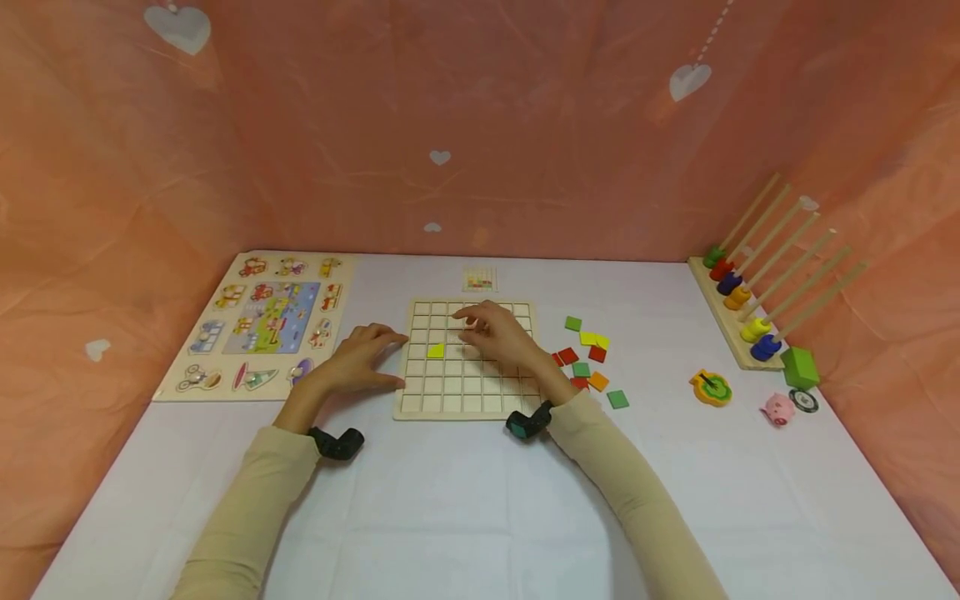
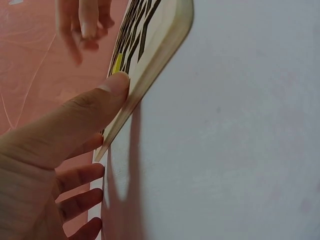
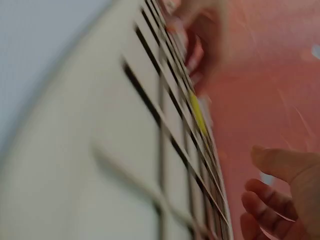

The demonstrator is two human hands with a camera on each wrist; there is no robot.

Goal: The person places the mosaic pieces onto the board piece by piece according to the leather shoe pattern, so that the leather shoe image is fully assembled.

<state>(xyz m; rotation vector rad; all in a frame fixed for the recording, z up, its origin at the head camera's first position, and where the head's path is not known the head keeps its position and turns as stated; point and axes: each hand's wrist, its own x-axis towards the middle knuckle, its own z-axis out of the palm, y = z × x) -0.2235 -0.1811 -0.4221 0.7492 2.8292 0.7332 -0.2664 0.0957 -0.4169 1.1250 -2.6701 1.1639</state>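
Observation:
A pale wooden grid board [image 1: 452, 406] lies on the white cloth, with one yellow square tile [image 1: 436, 351] in a cell left of its middle. My left hand [image 1: 358, 360] rests at the board's left edge, thumb and fingertips spread apart along it. In the left wrist view its thumb [image 2: 112, 87] touches the wooden rim. Over the board hovers my right hand [image 1: 497, 335], fingers loosely bent. The right wrist view shows this hand [image 3: 287, 195] with thumb and fingers apart and nothing visible between them.
Loose red, green, yellow and orange tiles [image 1: 597, 381] lie right of the board. A small pattern card [image 1: 480, 279] sits behind it. A picture puzzle [image 1: 217, 387] stands left. At right are a peg stand [image 1: 731, 333], green block [image 1: 800, 368], pink pig [image 1: 778, 409] and orange-green toy [image 1: 711, 388].

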